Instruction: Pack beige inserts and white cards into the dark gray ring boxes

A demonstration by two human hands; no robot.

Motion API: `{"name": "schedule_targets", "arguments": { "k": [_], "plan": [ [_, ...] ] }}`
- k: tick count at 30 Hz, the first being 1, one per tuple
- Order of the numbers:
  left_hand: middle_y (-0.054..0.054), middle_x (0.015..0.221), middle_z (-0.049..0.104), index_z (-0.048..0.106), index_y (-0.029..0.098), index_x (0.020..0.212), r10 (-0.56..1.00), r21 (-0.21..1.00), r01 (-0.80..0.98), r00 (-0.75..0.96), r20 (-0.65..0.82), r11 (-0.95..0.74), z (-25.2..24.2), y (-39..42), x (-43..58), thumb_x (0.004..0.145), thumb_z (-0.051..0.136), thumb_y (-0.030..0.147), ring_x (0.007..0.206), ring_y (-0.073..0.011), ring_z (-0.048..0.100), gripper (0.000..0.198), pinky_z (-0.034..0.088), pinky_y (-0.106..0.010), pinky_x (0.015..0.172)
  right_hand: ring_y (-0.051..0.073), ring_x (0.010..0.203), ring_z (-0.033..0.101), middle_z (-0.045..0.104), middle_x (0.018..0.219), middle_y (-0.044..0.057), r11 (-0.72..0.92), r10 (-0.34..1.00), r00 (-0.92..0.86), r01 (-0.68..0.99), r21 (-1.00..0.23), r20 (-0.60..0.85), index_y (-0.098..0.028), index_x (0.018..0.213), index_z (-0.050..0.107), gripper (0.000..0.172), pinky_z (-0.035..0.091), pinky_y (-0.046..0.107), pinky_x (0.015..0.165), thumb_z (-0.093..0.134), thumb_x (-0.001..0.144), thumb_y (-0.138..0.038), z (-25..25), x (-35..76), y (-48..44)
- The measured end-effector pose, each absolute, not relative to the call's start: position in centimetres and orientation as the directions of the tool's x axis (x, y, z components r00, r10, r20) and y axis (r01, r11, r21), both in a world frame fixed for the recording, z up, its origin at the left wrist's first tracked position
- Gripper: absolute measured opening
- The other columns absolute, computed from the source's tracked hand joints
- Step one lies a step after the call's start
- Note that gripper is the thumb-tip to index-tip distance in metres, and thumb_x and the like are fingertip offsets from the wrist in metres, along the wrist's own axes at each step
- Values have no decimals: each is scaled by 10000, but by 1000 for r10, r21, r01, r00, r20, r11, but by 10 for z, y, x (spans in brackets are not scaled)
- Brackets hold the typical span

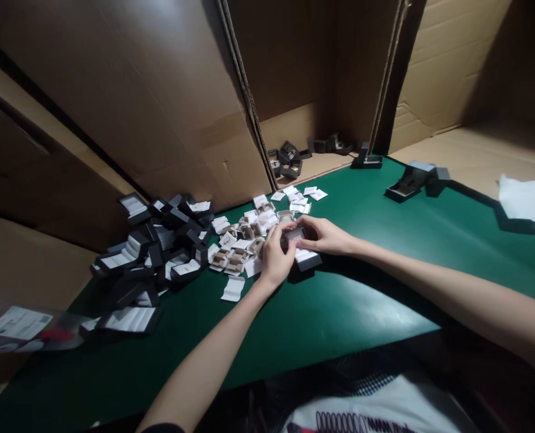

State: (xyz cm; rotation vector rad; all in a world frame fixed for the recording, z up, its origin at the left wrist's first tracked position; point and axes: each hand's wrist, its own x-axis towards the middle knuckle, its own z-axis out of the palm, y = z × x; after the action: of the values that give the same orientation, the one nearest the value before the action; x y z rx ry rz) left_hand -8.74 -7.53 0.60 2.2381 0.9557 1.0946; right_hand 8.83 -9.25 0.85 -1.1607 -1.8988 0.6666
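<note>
Both my hands meet over a small open dark box (304, 257) with a white lining, standing on the green table (348, 313). My left hand (275, 257) curls its fingers round the box's left side. My right hand (322, 235) pinches at the box's raised lid from the right. Just beyond them lies a scatter of small white cards and tan inserts (244, 246).
A heap of open dark boxes (159, 252) with white linings lies to the left. More dark boxes (290, 157) sit inside a cardboard carton at the back, and two (414, 180) at the right. Cardboard walls (127, 102) surround the table. A white sheet (529, 198) lies far right.
</note>
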Motion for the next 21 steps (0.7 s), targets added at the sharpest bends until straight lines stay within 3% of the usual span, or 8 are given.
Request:
{"name": "schedule_targets", "arguments": {
  "k": [9, 12, 16, 21],
  "plan": [
    [-54, 1062, 620, 536, 219, 1129, 761, 657, 391, 416, 498, -644, 6, -77, -87, 789, 551, 108, 996, -186, 600, 358, 507, -325, 869, 113, 578, 444, 533, 682, -25, 438, 899, -236, 501, -746, 369, -170, 874, 516, 190, 319, 230, 523, 617, 722, -227, 10, 84, -96],
    [-46, 1036, 629, 548, 217, 1107, 769, 678, 373, 405, 495, -633, 6, -78, -87, 787, 550, 109, 937, -169, 611, 338, 516, -308, 843, 128, 603, 494, 582, 729, -2, 480, 877, -287, 518, -708, 384, -162, 950, 539, 223, 359, 244, 554, 606, 748, -228, 15, 84, -100],
    [-42, 1016, 629, 577, 211, 1062, 748, 698, 290, 377, 546, -655, 15, -76, -90, 778, 536, 92, 915, -158, 612, 310, 522, -277, 801, 173, 775, 573, 634, 983, 71, 569, 816, -391, 407, -714, 427, -178, 1174, 498, 395, 439, 286, 665, 586, 829, -348, 22, 90, -102],
    [-48, 1040, 625, 609, 200, 1088, 741, 694, 274, 138, 657, -666, 34, -51, -110, 750, 507, 50, 974, -165, 597, 384, 490, -288, 862, 173, 768, 600, 637, 943, 59, 460, 884, -245, 302, -835, 398, -185, 1160, 504, 385, 481, 332, 733, 511, 878, -446, 19, 100, -95]
  ]
}}
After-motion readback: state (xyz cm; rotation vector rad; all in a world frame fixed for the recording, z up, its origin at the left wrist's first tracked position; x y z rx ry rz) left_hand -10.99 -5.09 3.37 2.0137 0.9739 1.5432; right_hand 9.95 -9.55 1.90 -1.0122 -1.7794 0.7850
